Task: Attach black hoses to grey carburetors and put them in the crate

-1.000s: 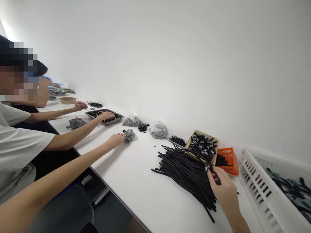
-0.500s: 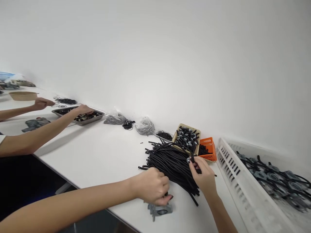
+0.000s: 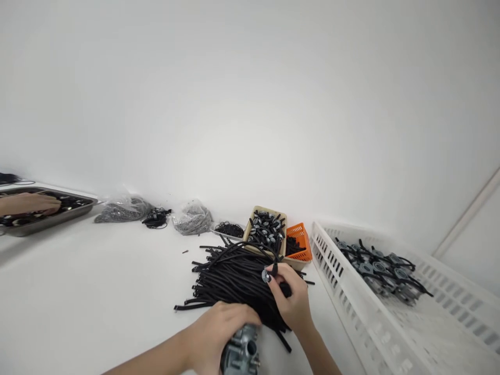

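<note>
A gray metal part (image 3: 242, 354), no hose visible on it, is clasped in your left hand (image 3: 224, 325), in front of loose black hoses (image 3: 234, 284). Your right hand (image 3: 292, 299) pinches a silver-and-black piece (image 3: 266, 275) over them. Rightward, a white crate (image 3: 445, 333) holds gray units (image 3: 380, 271) apparently already fitted with black tubing.

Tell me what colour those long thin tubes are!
The long thin tubes are black, clearest in the head view.

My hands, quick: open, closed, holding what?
Left hand: closed around a gray metal part.
Right hand: closed, pinching a small black-and-silver part.
</note>
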Action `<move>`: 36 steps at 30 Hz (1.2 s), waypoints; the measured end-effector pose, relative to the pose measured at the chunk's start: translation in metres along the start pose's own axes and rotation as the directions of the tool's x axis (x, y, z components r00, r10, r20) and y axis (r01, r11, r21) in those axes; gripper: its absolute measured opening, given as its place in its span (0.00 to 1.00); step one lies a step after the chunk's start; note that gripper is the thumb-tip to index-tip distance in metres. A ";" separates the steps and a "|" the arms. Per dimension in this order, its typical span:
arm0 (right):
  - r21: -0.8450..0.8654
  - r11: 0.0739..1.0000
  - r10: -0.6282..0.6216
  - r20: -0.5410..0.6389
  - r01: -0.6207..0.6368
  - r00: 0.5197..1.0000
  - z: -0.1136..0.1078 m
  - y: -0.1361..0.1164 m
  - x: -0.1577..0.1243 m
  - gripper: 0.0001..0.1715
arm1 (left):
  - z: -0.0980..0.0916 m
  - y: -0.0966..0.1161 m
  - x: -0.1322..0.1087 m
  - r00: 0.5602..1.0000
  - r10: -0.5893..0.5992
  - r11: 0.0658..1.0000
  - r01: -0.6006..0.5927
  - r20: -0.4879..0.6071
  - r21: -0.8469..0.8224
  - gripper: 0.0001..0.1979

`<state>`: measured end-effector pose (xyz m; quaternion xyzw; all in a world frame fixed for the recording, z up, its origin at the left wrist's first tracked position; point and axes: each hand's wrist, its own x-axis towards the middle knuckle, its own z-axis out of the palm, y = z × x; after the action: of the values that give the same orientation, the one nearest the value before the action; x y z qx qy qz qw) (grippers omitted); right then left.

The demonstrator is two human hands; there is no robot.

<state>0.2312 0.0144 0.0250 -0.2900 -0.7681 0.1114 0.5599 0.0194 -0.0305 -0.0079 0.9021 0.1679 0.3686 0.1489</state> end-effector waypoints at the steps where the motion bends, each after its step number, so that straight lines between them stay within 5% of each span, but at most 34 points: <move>1: 0.102 0.991 0.079 0.043 -0.083 0.996 0.001 0.000 0.000 0.08 | 0.000 -0.002 -0.001 0.998 -0.065 0.997 0.064 -0.013 -0.041 0.40; 5: 0.423 0.792 0.291 0.373 -0.441 0.881 0.007 -0.002 -0.002 0.15 | -0.003 -0.013 -0.003 0.967 -0.254 0.957 0.257 0.039 -0.137 0.34; 8: 0.441 0.682 0.261 0.598 -0.584 0.757 0.006 -0.006 0.000 0.16 | -0.005 -0.019 -0.004 0.959 -0.284 0.955 0.284 0.013 -0.087 0.26; 10: 0.422 0.672 0.236 0.656 -0.608 0.717 0.002 -0.010 0.002 0.14 | -0.006 -0.022 -0.004 0.958 -0.286 0.958 0.284 -0.021 -0.047 0.22; 22: 0.362 0.725 0.254 0.649 -0.585 0.717 -0.002 -0.009 0.001 0.08 | -0.007 -0.025 -0.003 0.976 -0.195 0.976 0.203 -0.095 0.077 0.20; 36: 0.314 0.793 0.227 0.644 -0.522 0.731 -0.003 -0.015 0.003 0.16 | -0.010 -0.023 -0.003 0.981 -0.185 0.976 0.190 -0.054 0.104 0.20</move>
<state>0.2286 0.0037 0.0356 -0.2497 -0.7705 0.4924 0.3186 0.0058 -0.0102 -0.0122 0.8807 0.2755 0.3628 0.1298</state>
